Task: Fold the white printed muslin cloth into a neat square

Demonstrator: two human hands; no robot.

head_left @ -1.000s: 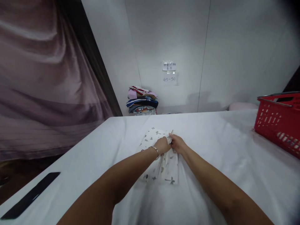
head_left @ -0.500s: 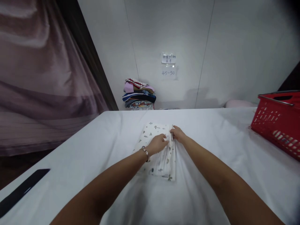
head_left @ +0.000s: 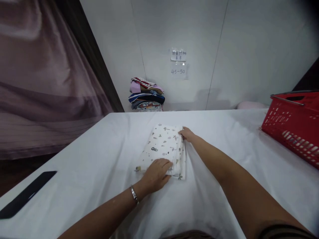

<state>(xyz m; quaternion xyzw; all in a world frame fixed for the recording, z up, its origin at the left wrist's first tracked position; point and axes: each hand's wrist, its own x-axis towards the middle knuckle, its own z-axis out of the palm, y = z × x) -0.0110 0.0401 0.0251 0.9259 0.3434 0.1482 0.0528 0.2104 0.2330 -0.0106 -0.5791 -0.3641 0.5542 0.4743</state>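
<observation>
Wall label [head_left: 178,71] "45-50" at 12 o'clock, upper sheet [head_left: 178,55] blurry; left fingers [head_left: 162,162] loose, right fingers [head_left: 182,132] pinch-tight on patterned cloth [head_left: 160,142]

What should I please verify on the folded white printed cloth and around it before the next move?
1. Left hand on the folded white printed cloth: ok, it lies at the near edge.
2. Right hand at the far right corner: ok, touching.
3. Right-side layers flush: not ok, a lower layer sticks out beyond the top one.
4. Underside free of creases: cannot tell, hidden.
5. Red basket away from the cloth: ok, it stands apart at the right.
6. Flat black object away from the cloth: ok, apart at the left.
</observation>
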